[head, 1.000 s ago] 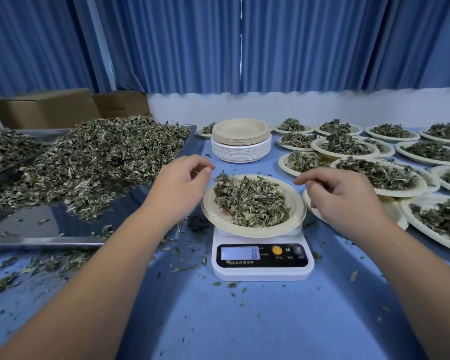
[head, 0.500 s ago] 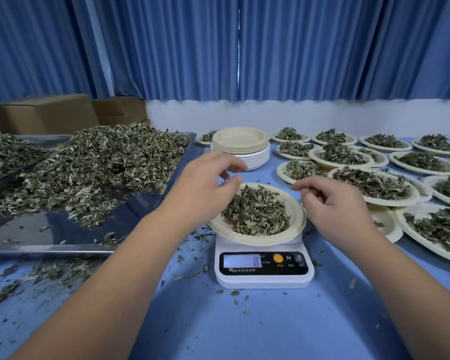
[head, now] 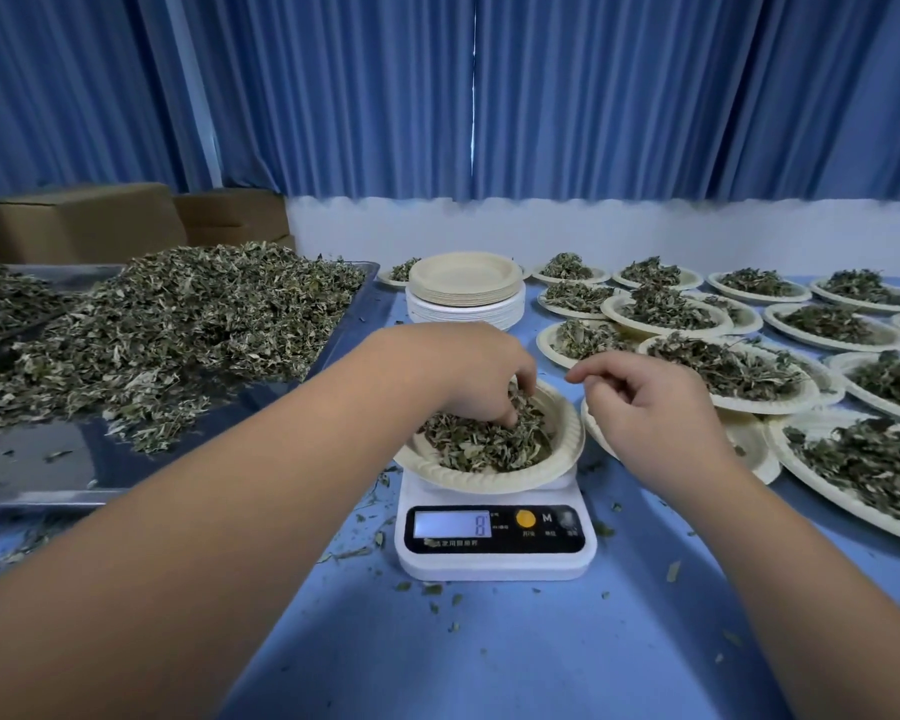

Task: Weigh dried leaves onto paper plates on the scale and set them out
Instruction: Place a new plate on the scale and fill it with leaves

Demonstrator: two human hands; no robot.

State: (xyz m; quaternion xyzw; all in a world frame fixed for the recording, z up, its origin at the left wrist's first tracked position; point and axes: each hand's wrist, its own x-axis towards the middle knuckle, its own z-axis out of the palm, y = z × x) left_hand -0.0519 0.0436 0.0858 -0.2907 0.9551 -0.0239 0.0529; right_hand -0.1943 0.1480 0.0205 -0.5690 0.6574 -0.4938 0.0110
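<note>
A white digital scale [head: 494,556] stands at the table's middle, its display reading 8. A paper plate [head: 552,467] with a heap of dried leaves [head: 481,444] sits on it. My left hand [head: 468,374] reaches down into this heap, its curled fingertips pinching leaves. Just right of the plate hovers my right hand [head: 650,402], its fingers loosely curled and holding nothing. A big pile of loose dried leaves [head: 178,324] lies on a steel tray [head: 37,480] at the left.
A stack of clean paper plates [head: 463,293] stands behind the scale. Several filled plates [head: 723,371] cover the right side of the blue table [head: 489,652]. Cardboard boxes [head: 79,220] sit at the back left. Leaf crumbs lie scattered around the scale.
My left hand moved from the plate's left edge over the plate and down into the leaves. My right hand shifted slightly, staying beside the plate's right rim.
</note>
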